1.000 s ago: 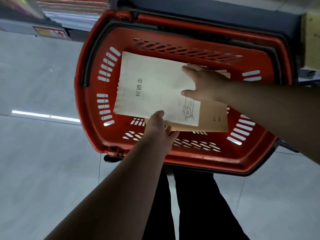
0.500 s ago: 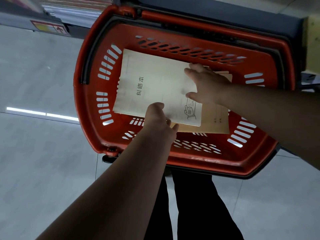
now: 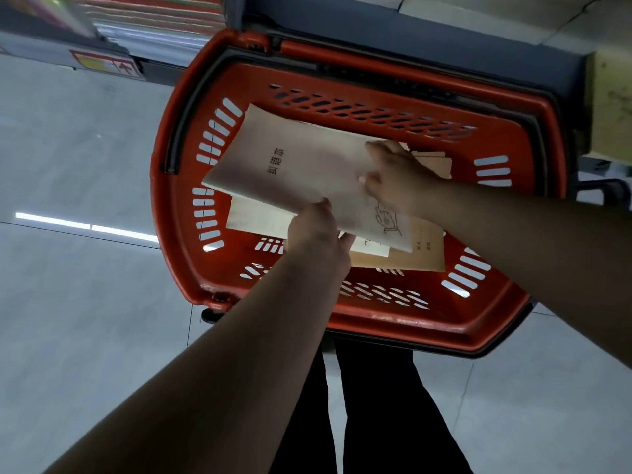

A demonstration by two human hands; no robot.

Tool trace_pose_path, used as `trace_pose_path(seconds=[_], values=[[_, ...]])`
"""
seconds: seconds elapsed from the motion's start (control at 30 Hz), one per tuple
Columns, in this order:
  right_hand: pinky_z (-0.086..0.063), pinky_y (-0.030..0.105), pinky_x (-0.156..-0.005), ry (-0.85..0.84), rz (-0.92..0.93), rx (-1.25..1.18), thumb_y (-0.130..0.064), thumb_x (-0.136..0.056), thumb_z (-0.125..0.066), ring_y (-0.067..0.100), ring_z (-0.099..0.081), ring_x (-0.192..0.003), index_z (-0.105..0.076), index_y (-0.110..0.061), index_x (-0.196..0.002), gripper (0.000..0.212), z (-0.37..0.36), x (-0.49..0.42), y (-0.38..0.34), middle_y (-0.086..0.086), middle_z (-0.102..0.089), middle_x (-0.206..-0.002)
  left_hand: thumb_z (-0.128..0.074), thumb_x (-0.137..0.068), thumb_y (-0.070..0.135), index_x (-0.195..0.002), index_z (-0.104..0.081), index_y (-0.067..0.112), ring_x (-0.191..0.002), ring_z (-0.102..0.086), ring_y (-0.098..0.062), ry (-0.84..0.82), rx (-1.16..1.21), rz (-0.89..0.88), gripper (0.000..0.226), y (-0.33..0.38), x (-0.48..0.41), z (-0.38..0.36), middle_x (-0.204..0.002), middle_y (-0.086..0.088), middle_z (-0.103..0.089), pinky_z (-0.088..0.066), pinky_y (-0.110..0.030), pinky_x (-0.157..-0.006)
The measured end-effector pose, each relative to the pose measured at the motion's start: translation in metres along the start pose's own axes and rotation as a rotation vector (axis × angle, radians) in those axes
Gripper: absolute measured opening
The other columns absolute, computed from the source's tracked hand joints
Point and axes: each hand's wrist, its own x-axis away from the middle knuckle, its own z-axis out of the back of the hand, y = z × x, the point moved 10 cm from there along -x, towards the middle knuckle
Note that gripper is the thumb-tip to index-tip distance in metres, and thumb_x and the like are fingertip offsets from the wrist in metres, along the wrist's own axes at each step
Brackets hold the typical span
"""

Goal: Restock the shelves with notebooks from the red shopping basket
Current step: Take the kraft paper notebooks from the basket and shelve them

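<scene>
I am looking down into the red shopping basket (image 3: 178, 213), which stands on the grey tiled floor (image 3: 85, 336) in front of my dark trouser legs (image 3: 372, 405). My left hand (image 3: 316, 234) grips the near long edge of the pale top notebook (image 3: 294, 172): the thumb lies on the cover and the other fingers curl beneath it, out of sight. My right hand (image 3: 398, 176) lies on the same cover near its right end, fingers curled over the far edge with their tips hidden behind the paper; motion blur smears that hand, so I cannot tell how firmly it grips. The notebook is tilted, its left end raised off the others. Printed characters run along the cover, and a small line drawing by my right wrist is half covered by my arm.

Beneath it more notebooks (image 3: 260, 220) lie in the basket, only their edges and corners showing; a tan one (image 3: 429, 248) pokes out at the right with small print too fine to read. How many lie there I cannot tell. At the top left, a shelf edge (image 3: 68, 53) with a yellow and red label is blurred and cut off.
</scene>
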Motion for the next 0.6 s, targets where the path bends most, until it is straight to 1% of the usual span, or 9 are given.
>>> trace_pose_path(seconds=[0.1,0.17,0.23,0.27,0.3,0.37,0.47,0.53,0.6], values=[[-0.045,0.035,-0.087,0.020,-0.031,-0.131,-0.036,-0.101,-0.041,0.024,-0.052,-0.118,-0.034,-0.017,-0.147,0.050,0.006,0.009,0.002,0.011,-0.044,-0.142,-0.050,-0.101,0.018,-0.135,-0.049,0.003,-0.120,-0.059,-0.031,0.037,-0.071,-0.094,0.037,0.007,0.004,0.010,-0.137,-0.017,-0.056,-0.054,-0.032,-0.073],[-0.046,0.033,-0.079,0.006,-0.067,-0.203,-0.040,-0.102,-0.038,0.021,-0.058,-0.101,-0.045,-0.016,-0.137,0.043,0.007,0.016,0.005,0.010,-0.058,-0.124,-0.052,-0.100,0.017,-0.132,-0.051,0.003,-0.116,-0.061,-0.033,0.020,-0.125,-0.154,0.035,0.014,0.020,0.010,-0.132,-0.018,-0.059,-0.056,-0.036,-0.077],[-0.048,0.037,-0.087,0.021,-0.143,-0.290,-0.043,-0.102,-0.037,0.025,-0.059,-0.103,-0.049,-0.015,-0.132,0.042,0.011,0.023,0.011,0.010,-0.061,-0.120,-0.055,-0.099,0.018,-0.118,-0.057,0.009,-0.105,-0.065,-0.029,0.021,-0.204,-0.185,0.021,0.021,0.034,0.015,-0.118,-0.012,-0.065,-0.057,-0.037,-0.082],[-0.047,0.035,-0.091,0.046,-0.174,-0.339,-0.042,-0.102,-0.039,0.026,-0.058,-0.109,-0.050,-0.016,-0.132,0.041,0.015,0.027,0.014,0.010,-0.060,-0.124,-0.055,-0.099,0.020,-0.109,-0.058,0.013,-0.096,-0.065,-0.021,0.020,-0.269,-0.187,0.012,0.022,0.042,0.018,-0.108,-0.006,-0.066,-0.057,-0.033,-0.080],[-0.044,0.031,-0.091,0.087,-0.190,-0.388,-0.040,-0.102,-0.042,0.025,-0.056,-0.114,-0.051,-0.018,-0.134,0.040,0.021,0.031,0.015,0.008,-0.058,-0.128,-0.055,-0.099,0.021,-0.101,-0.057,0.017,-0.087,-0.062,-0.013,0.003,-0.325,-0.203,0.005,0.025,0.050,0.019,-0.099,0.000,-0.065,-0.057,-0.028,-0.076],[-0.043,0.026,-0.085,0.169,-0.184,-0.451,-0.032,-0.101,-0.049,0.023,-0.056,-0.116,-0.055,-0.021,-0.131,0.033,0.034,0.039,0.012,0.004,-0.058,-0.129,-0.056,-0.099,0.021,-0.101,-0.056,0.019,-0.079,-0.056,-0.004,-0.066,-0.355,-0.249,0.003,0.031,0.059,0.018,-0.092,0.008,-0.061,-0.053,-0.022,-0.071],[-0.041,0.023,-0.076,0.253,-0.209,-0.509,-0.023,-0.099,-0.054,0.018,-0.057,-0.107,-0.062,-0.018,-0.122,0.026,0.056,0.055,0.013,0.002,-0.061,-0.124,-0.056,-0.099,0.022,-0.111,-0.056,0.020,-0.083,-0.056,-0.003,-0.072,-0.413,-0.336,0.013,0.045,0.068,0.023,-0.095,0.010,-0.062,-0.052,-0.025,-0.077],[-0.042,0.021,-0.073,0.303,-0.244,-0.572,-0.021,-0.097,-0.057,0.013,-0.056,-0.099,-0.064,-0.015,-0.121,0.025,0.069,0.069,0.014,0.000,-0.062,-0.116,-0.056,-0.098,0.023,-0.106,-0.057,0.023,-0.090,-0.060,-0.008,-0.060,-0.425,-0.380,0.008,0.053,0.073,0.028,-0.097,0.007,-0.064,-0.053,-0.031,-0.083],[-0.042,0.017,-0.064,0.366,-0.264,-0.617,-0.019,-0.096,-0.060,0.008,-0.058,-0.087,-0.066,-0.014,-0.116,0.022,0.081,0.085,0.014,-0.003,-0.061,-0.104,-0.058,-0.097,0.024,-0.101,-0.058,0.027,-0.093,-0.061,-0.012,-0.045,-0.438,-0.428,0.005,0.061,0.079,0.034,-0.098,0.007,-0.066,-0.053,-0.030,-0.080]])
